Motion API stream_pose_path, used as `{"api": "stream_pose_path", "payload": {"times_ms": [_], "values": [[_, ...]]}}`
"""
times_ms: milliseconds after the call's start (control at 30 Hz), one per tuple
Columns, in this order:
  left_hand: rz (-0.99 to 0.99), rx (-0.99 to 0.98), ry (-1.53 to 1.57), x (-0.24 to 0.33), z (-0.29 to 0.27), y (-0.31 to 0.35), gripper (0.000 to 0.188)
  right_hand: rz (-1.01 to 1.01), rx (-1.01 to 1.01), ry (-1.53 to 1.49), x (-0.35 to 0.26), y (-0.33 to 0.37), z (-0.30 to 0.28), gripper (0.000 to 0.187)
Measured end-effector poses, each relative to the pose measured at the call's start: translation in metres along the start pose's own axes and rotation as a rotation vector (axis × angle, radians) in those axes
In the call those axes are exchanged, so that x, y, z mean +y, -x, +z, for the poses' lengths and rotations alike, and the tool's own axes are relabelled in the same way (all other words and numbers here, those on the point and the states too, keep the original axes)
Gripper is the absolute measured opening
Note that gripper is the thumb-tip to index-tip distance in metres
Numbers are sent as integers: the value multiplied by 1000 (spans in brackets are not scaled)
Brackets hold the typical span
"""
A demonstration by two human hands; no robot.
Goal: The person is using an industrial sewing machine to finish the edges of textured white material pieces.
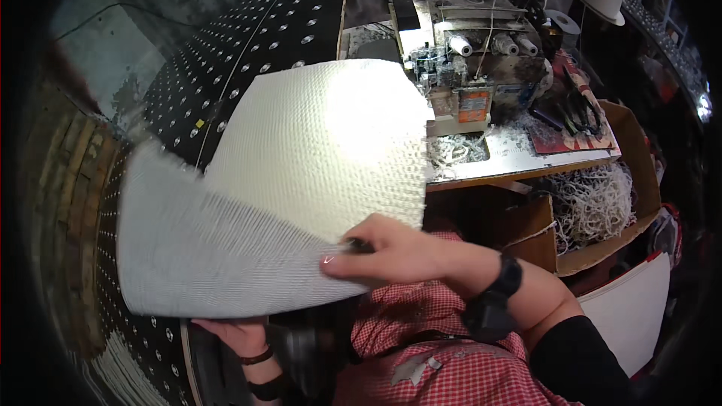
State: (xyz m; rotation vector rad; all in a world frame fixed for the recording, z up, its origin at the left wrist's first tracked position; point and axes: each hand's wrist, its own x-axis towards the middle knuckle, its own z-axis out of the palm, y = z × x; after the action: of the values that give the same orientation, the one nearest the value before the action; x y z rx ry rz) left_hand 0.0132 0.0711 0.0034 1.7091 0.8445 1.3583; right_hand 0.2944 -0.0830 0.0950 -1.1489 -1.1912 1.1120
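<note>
A thick white textured fabric piece (316, 128) lies over the dotted black table up to the sewing machine, brightly lit. Its near left part, a greyer ribbed flap (226, 248), is raised and blurred along its edge; whether this is a fold or a second layer I cannot tell. My right hand (383, 252) is closed at the flap's right corner, with a small dark thing showing in the fist, too hidden to name. From below, my left hand (239, 334) grips the flap's lower edge, its fingers partly covered by the fabric.
An overlock sewing machine (481, 60) stands at the back right, lint around it. Scissors (583, 109) lie on a red sheet beside it. Below, a cardboard box (647, 203) holds white thread scraps (590, 207). Another white piece (628, 312) is at the lower right.
</note>
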Motion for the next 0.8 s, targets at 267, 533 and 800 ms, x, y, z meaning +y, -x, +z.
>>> {"api": "stream_pose_path", "payload": {"times_ms": [267,533,800], "values": [[-371,-116,929,20,-35,38,66,-216,1015,250,47,-19,-97,44],[-487,213,775,29,-63,82,82,-168,1095,416,71,-2,-83,30],[-409,117,803,42,-12,81,83,-225,1108,372,74,-3,-94,28]]}}
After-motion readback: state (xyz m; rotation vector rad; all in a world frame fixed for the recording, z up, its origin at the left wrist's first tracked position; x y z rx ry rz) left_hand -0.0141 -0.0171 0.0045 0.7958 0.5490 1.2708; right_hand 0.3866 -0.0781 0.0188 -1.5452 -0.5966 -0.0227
